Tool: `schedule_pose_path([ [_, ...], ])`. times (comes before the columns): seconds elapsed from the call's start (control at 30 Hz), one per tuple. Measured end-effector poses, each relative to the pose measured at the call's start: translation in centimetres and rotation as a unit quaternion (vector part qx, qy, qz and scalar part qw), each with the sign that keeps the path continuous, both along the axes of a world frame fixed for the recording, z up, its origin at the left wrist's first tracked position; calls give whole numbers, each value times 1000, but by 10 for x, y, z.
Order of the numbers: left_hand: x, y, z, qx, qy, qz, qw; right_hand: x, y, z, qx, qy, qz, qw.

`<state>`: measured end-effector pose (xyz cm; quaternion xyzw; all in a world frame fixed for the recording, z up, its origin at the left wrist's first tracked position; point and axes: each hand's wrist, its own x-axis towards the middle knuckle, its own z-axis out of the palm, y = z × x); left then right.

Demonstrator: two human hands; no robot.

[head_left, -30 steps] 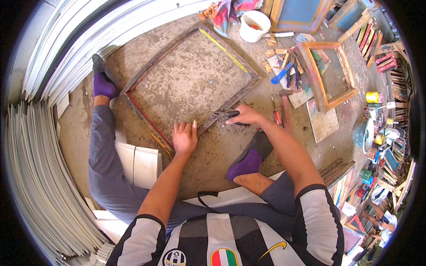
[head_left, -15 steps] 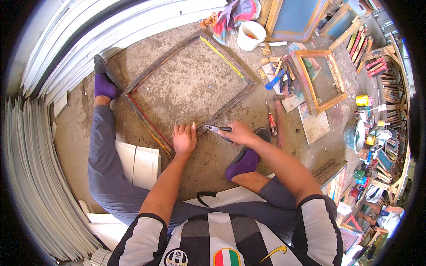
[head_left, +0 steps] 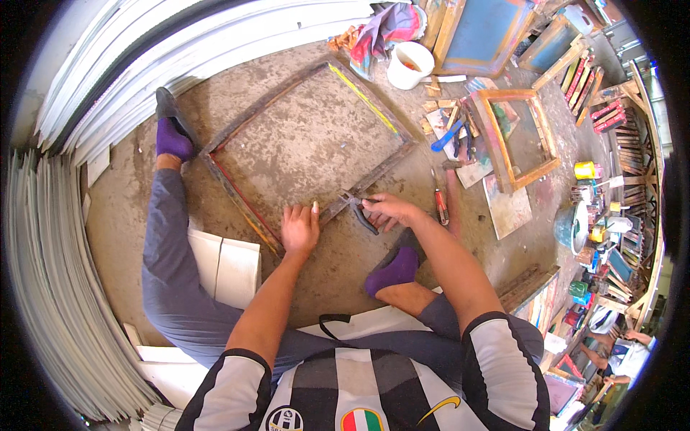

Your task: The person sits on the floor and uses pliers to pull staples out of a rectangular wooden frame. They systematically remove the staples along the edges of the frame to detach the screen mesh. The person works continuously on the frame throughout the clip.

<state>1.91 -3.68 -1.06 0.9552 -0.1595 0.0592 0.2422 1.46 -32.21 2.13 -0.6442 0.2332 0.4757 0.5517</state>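
A large worn wooden frame (head_left: 381, 167) lies on the concrete floor between my legs, with yellow and red paint streaks along two sides. My left hand (head_left: 300, 228) grips it at the near corner, its fingers over the wood and hiding part of that corner. In my right hand (head_left: 390, 210) is a pair of pliers (head_left: 357, 206) with black handles, which look spread apart. The plier jaws are at the frame's right-hand near bar, close to the corner. Whether they pinch anything is too small to tell.
To the right lie a red-handled screwdriver (head_left: 440, 205), a hammer (head_left: 452, 188), a blue-handled tool (head_left: 449, 136) and a smaller wooden frame (head_left: 535, 176). A white bucket (head_left: 410, 66) stands beyond. Stacked white sheets (head_left: 61, 287) line the left; paint pots and a person (head_left: 624, 355) are far right.
The pliers have turned more upright, and their jaws have shifted up along the bar. My right-hand grip has loosened around the handles. My left hand stays at the corner.
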Motion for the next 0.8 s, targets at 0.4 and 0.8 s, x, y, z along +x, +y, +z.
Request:
schedule_pose_path([
  [0.4,2,-4,9,-17,-1,-7,1000,20,-11,-2,26,50,31,998],
  [0.8,0,-4,8,1,10,8,1000,-18,14,-26,125,65,-165,976],
])
